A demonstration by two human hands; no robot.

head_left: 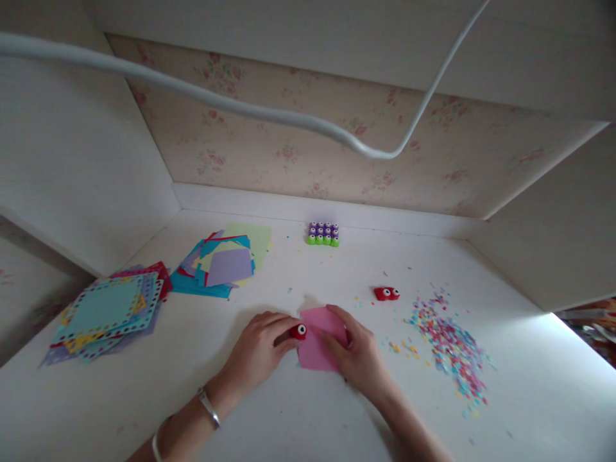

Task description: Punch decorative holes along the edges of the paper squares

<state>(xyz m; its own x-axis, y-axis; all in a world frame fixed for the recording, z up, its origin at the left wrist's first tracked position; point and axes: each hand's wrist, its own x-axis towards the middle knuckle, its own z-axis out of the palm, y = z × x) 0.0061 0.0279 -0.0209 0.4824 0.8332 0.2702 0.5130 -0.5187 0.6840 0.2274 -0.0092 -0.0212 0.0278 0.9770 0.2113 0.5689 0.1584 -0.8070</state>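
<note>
My left hand (pixel 264 341) is closed round a small red punch (pixel 298 331) with an eye-like white top, at the left edge of a pink paper square (pixel 315 353). On the right part of that paper lies my right hand (pixel 359 351), its thumb on top and its fingers at the far right edge, gripping the sheet. The paper rests on the white table in front of me. Another red punch piece (pixel 386 293) with two eye-like tops sits further back to the right.
Punched cards (pixel 103 308) are piled at the left, with plain coloured paper (pixel 230 266) beside them. Purple and green punches (pixel 323 234) stand in rows near the back wall. Confetti (pixel 452 346) is scattered at the right. A white cable (pixel 289 117) crosses the upper view.
</note>
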